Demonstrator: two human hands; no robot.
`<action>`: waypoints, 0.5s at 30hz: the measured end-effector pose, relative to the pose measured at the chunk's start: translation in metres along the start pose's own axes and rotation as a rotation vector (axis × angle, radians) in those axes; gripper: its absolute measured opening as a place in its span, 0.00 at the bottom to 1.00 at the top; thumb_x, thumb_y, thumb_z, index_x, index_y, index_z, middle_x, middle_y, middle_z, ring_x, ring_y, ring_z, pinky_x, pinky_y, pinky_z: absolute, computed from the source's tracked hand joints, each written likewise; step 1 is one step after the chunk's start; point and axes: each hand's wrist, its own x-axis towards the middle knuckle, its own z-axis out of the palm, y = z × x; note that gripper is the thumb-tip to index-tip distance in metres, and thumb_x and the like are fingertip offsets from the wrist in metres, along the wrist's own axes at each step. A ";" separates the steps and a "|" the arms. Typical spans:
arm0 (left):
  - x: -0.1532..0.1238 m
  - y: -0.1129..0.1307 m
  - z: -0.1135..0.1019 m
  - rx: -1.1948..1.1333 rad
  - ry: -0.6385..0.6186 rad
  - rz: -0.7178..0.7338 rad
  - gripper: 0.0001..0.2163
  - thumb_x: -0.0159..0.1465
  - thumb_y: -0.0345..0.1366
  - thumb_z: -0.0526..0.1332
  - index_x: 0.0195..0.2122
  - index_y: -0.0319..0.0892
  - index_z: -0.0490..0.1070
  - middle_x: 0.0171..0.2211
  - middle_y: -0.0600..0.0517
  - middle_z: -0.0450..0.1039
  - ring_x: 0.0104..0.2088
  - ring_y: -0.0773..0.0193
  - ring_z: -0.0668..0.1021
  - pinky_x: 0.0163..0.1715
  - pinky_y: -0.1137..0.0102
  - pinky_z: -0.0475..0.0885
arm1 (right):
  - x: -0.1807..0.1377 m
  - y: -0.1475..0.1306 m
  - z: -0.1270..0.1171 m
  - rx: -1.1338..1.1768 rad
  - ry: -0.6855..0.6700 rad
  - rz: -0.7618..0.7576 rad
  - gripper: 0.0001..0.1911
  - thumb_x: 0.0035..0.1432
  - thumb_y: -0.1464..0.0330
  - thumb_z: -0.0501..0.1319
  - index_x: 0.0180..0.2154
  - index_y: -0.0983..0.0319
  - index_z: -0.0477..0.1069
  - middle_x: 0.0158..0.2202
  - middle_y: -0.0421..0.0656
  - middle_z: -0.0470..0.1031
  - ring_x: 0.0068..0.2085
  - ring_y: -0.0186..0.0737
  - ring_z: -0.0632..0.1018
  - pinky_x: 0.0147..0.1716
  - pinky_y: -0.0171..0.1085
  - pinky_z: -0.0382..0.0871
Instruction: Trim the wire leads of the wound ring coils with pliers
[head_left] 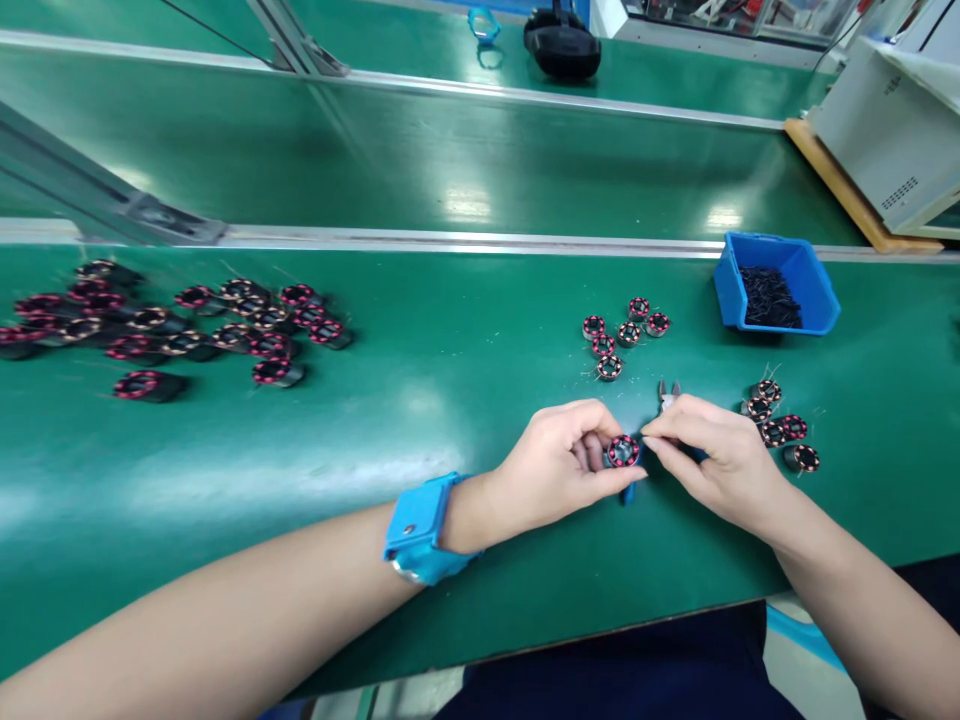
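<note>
Between thumb and fingers, my left hand (574,455) grips a small motor stator (623,451), a ring with red windings whose open face is turned up. My right hand (705,455) is pinched at the stator's right side; what its fingertips hold is too small to make out. Diagonal cutters lie on the table under my hands, with their metal jaws (669,394) showing beyond my right hand and a blue handle (629,493) below the stator. A blue strap (427,525) circles my left wrist.
Several stators (607,345) stand beyond my hands, others (780,425) to the right, and a larger group (187,325) at the left. A blue bin (821,300) holds short black pieces (769,298). A metal rail (465,243) crosses the green table (450,600).
</note>
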 end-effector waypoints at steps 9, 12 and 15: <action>-0.002 0.000 0.000 0.041 0.015 0.102 0.09 0.55 0.35 0.69 0.30 0.38 0.71 0.25 0.54 0.69 0.22 0.72 0.72 0.23 0.77 0.70 | 0.000 -0.003 0.008 0.045 0.066 0.014 0.08 0.61 0.73 0.57 0.34 0.61 0.74 0.27 0.42 0.72 0.28 0.35 0.72 0.29 0.36 0.69; -0.003 -0.001 0.000 0.047 0.026 0.131 0.09 0.56 0.36 0.69 0.31 0.37 0.71 0.26 0.54 0.70 0.23 0.72 0.72 0.23 0.76 0.70 | 0.000 -0.004 0.007 0.037 0.079 0.025 0.08 0.60 0.73 0.57 0.33 0.61 0.74 0.26 0.42 0.72 0.27 0.35 0.72 0.28 0.35 0.69; -0.003 -0.001 0.001 0.078 0.045 0.159 0.09 0.56 0.36 0.69 0.31 0.37 0.72 0.26 0.53 0.70 0.24 0.71 0.72 0.24 0.75 0.70 | 0.000 -0.005 0.008 0.029 0.091 0.034 0.08 0.59 0.74 0.57 0.32 0.62 0.74 0.26 0.42 0.71 0.26 0.35 0.72 0.28 0.36 0.69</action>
